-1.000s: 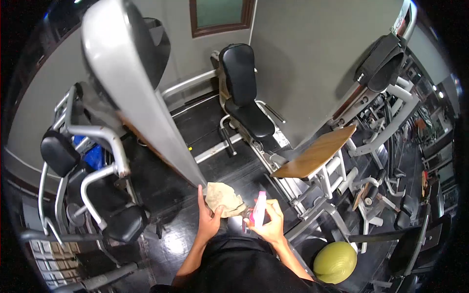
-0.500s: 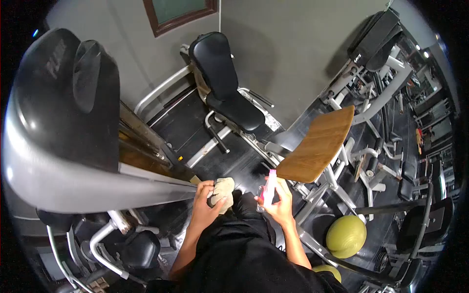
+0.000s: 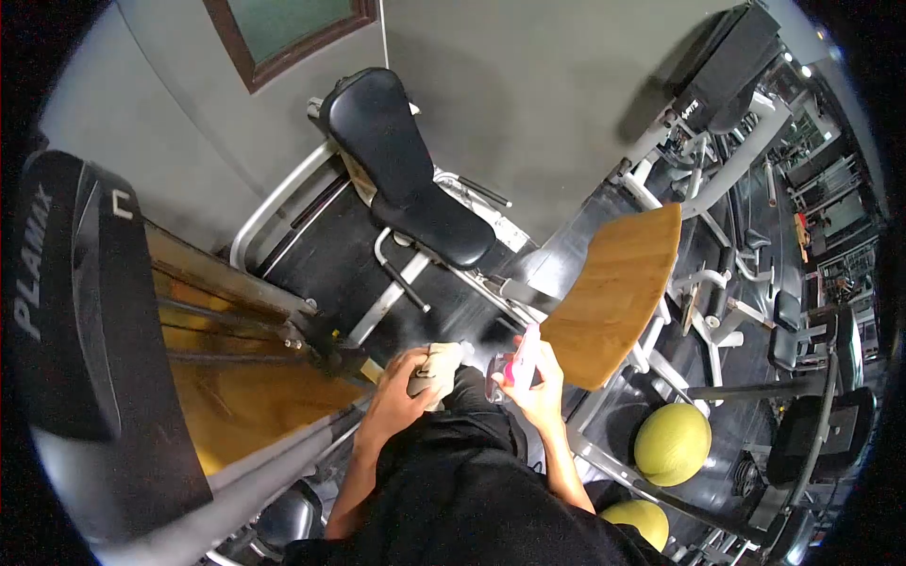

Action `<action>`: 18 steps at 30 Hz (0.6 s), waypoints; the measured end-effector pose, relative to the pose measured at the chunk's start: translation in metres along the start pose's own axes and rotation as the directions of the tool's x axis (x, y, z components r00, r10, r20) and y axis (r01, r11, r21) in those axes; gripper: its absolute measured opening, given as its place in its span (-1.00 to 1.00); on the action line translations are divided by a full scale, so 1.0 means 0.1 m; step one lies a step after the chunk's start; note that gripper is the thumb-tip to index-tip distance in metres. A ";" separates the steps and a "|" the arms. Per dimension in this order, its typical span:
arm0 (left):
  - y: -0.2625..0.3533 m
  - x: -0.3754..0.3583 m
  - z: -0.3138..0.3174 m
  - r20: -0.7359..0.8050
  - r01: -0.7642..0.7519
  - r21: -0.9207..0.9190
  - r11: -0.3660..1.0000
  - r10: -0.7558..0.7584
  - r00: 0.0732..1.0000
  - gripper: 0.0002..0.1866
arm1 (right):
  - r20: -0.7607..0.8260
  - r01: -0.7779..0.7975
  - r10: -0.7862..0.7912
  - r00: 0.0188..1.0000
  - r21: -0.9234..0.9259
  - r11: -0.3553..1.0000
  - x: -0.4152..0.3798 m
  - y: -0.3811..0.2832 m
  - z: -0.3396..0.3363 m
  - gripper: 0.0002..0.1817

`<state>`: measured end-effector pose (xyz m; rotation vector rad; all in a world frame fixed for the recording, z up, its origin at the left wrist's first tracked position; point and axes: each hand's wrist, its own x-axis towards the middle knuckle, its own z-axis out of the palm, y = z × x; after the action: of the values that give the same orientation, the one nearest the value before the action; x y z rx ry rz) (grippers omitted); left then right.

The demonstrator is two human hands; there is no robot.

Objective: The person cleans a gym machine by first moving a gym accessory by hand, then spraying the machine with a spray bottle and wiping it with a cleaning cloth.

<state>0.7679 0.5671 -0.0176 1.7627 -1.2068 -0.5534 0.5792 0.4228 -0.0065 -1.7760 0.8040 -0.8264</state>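
Note:
My left hand (image 3: 393, 398) is wrapped round a crumpled beige cloth (image 3: 436, 370), low in front of my body. In my right hand (image 3: 542, 400) is a small clear bottle with a pink and white top (image 3: 521, 366), which looks like a spray bottle; the fingers hide part of it. The two hands are a short way apart. Just beyond my right hand stands a curved wooden board (image 3: 613, 292) on a grey metal frame.
A machine with a black padded seat (image 3: 429, 222) stands ahead by the grey wall. On the left rises a black and silver machine column (image 3: 66, 311). Two yellow-green balls, one at the right (image 3: 672, 443), lie by a metal rail. More gym machines fill the far right.
The view has shifted, bringing the left machine's side and yellowish panel into sight. Both hands keep their hold on the cloth and bottle, and the cloth is bunched differently.

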 end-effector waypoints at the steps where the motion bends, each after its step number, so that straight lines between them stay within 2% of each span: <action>1: -0.02 0.12 -0.01 0.029 0.035 -0.074 0.997 -0.033 0.999 -0.60 | -0.005 0.025 -0.025 1.000 -0.023 0.999 0.12 0.00 0.01 -0.38; 4: -0.04 0.45 -0.04 0.048 0.041 -0.159 0.986 -0.034 0.998 -0.59 | 0.000 0.059 -0.059 0.998 -0.051 0.997 0.45 0.10 0.01 -0.39; 6: -0.02 0.72 -0.07 0.025 0.006 -0.129 0.992 -0.003 1.000 -0.58 | 0.001 0.067 -0.067 0.998 -0.066 0.996 0.68 0.16 -0.02 -0.38; 8: -0.01 0.98 -0.06 -0.036 0.036 -0.026 0.999 -0.037 0.999 -0.56 | -0.020 0.094 -0.095 0.995 -0.071 0.993 0.90 0.19 -0.06 -0.39; 10: -0.01 1.22 -0.04 -0.034 0.038 -0.020 0.999 -0.039 0.999 -0.59 | -0.040 0.117 -0.121 0.992 -0.082 0.990 1.06 0.25 -0.10 -0.40; 12: -0.04 1.43 0.00 -0.005 0.109 0.009 0.994 -0.109 0.994 -0.63 | -0.103 -0.125 0.131 0.986 0.064 0.990 1.17 0.32 -0.14 -0.48; 13: -0.06 1.53 0.03 -0.017 0.114 0.041 0.993 -0.113 0.993 -0.64 | -0.085 -0.082 0.060 0.995 -0.295 0.952 1.26 0.34 -0.18 -0.60; 14: -0.10 1.62 0.06 -0.001 0.111 0.036 0.993 -0.111 0.994 -0.64 | -0.096 -0.095 0.069 0.993 -0.301 0.949 1.32 0.33 -0.21 -0.60; 16: -0.17 1.81 0.13 0.013 0.168 0.205 0.964 -0.174 0.985 -0.63 | -0.084 0.060 -0.105 0.991 -0.419 0.906 1.41 0.31 -0.25 -0.70; 17: -0.20 1.90 0.16 0.054 0.201 0.197 0.959 -0.216 0.975 -0.61 | -0.024 0.137 -0.177 0.984 -0.533 0.835 1.44 0.35 -0.29 -0.75; 18: -0.23 1.99 0.20 0.075 0.187 0.199 0.962 -0.205 0.976 -0.61 | -0.045 0.118 -0.169 0.985 -0.538 0.834 1.46 0.38 -0.34 -0.75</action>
<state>0.8485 0.3827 -0.0230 2.0550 -1.1894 -0.6621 0.6253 0.2756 -0.0074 -2.3304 1.0445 -0.8371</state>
